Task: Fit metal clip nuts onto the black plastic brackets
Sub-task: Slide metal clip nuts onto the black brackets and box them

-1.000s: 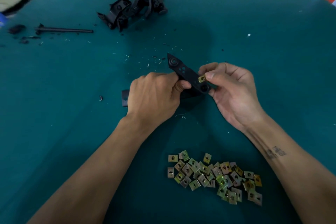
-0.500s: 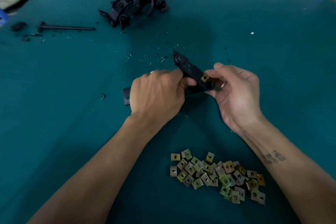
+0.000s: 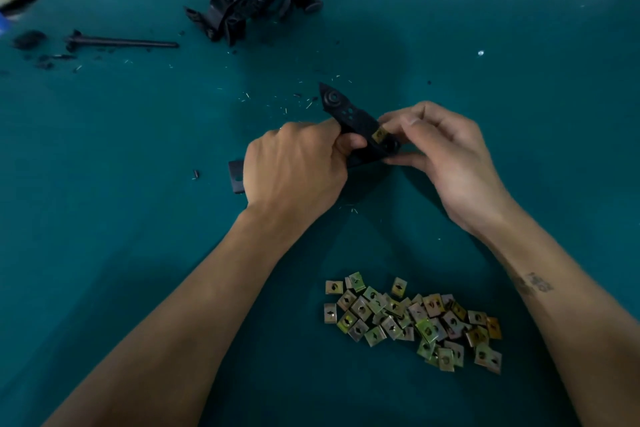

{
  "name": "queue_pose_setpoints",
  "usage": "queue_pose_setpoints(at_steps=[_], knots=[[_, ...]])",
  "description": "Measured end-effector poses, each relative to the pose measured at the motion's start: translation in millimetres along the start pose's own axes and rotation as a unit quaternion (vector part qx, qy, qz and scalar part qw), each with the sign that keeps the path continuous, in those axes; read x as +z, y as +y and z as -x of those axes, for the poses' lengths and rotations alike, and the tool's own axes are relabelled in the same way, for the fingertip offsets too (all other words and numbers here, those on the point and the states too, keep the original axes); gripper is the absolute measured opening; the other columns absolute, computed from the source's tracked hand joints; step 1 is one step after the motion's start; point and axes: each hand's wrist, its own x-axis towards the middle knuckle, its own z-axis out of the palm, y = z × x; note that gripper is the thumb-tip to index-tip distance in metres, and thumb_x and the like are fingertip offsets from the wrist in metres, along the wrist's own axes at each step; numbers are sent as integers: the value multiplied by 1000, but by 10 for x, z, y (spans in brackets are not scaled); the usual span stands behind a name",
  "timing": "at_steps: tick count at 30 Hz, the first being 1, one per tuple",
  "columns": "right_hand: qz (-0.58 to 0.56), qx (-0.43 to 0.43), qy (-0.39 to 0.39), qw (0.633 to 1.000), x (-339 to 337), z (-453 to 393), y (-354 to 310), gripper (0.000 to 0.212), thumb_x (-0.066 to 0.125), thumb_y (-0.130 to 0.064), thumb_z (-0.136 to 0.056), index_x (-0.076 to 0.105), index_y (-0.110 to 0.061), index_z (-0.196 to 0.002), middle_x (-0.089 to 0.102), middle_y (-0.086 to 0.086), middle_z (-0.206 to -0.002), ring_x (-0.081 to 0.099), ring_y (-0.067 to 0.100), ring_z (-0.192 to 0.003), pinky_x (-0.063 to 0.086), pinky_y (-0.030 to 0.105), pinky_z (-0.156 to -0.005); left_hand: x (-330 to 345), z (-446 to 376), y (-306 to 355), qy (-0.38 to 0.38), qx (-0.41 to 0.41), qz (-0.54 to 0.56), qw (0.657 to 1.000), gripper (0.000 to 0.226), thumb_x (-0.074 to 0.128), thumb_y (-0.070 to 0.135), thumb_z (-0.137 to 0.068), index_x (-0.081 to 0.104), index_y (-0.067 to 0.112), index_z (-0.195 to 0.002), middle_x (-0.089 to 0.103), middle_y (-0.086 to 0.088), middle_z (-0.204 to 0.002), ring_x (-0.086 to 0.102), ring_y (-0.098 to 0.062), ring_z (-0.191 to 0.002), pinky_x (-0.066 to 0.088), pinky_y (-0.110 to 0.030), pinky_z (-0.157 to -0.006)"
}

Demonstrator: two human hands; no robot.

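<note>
Both hands grip black bracket [image 3: 349, 118]; clip nut [image 3: 379, 135] on it.

— How do the hands sit on the long black plastic bracket [image 3: 349, 118]?
— The left hand [image 3: 298, 170] grips its near end, knuckles up. The right hand [image 3: 446, 152] pinches its right end, thumb below, fingers curled above.
— The forearms?
— Both bare, converging toward it.

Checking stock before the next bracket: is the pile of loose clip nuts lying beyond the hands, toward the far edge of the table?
No, the pile of clip nuts lies nearer than both hands.
</note>
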Motion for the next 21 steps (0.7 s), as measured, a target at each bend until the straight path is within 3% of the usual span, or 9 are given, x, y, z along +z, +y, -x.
queue_pose_setpoints(at_steps=[2, 4, 6, 9, 12, 16, 19, 21], knots=[[130, -2, 25, 991, -90, 94, -24, 14, 57, -21, -101, 68, -14, -100, 71, 10, -101, 66, 27, -95, 57, 46, -87, 7, -11, 3, -2, -2, 0, 1000, 47, 43, 53, -102, 63, 16, -81, 66, -12, -72, 61, -43, -66, 41, -39, -58], [212, -16, 5, 977, -199, 295, -52, 5, 68, -15, -96, 70, -19, -100, 69, 5, -88, 64, 27, -81, 54, 42, -75, 12, 1, 2, -1, 7, 0, 1000, 51, 41, 57, -102, 62, 16, -81, 65, -11, -70, 61, -42, -64, 37, -37, -56], [243, -25, -102, 964, -299, 572, -77, 9, 76, -18, -90, 71, -25, -94, 67, -3, -86, 62, 16, -77, 47, 28, -70, 15, 6, 2, -1, 17, -3, 1000, 51, 40, 57, -102, 62, 16, -80, 64, -10, -69, 61, -42, -63, 34, -36, -56], [287, -39, -209, 934, -374, 885, -91, 17, 75, -26, -85, 75, -36, -99, 64, -8, -109, 62, 17, -100, 44, 19, -80, 21, -3, 3, -5, 26, -10, 1000, 50, 39, 57, -102, 63, 18, -82, 64, -11, -69, 61, -41, -63, 31, -36, -56], [311, -56, -236, 919, -361, 993, -107, 25, 72, -26, -89, 75, -39, -110, 58, -10, -122, 61, 18, -104, 47, 27, -84, 23, -8, 5, -6, 28, -7, 1000, 49, 40, 57, -102, 64, 18, -83, 64, -11, -70, 61, -41, -64, 29, -35, -56], [345, -57, -265, 899, -298, 946, -166, 19, 74, -34, -89, 74, -41, -107, 55, -13, -119, 58, 18, -97, 49, 35, -78, 41, -3, -5, -7, 30, -6, 999, 52, 37, 59, -101, 66, 19, -87, 66, -12, -73, 62, -41, -66, 29, -35, -57], [397, -83, -289, 867, -238, 872, -219, 9, 72, -34, -92, 67, -40, -97, 52, -19, -113, 57, 10, -92, 46, 28, -71, 48, -11, -7, -9, 31, -10, 999, 53, 35, 60, -101, 66, 19, -89, 66, -12, -74, 62, -42, -68, 30, -36, -57], [414, -93, -294, 856, -221, 833, -206, 15, 71, -29, -93, 59, -38, -92, 51, -21, -108, 56, 3, -86, 41, 20, -67, 49, -9, -5, -10, 31, -11, 999, 54, 33, 61, -100, 66, 19, -89, 66, -13, -75, 62, -42, -69, 29, -36, -57]])
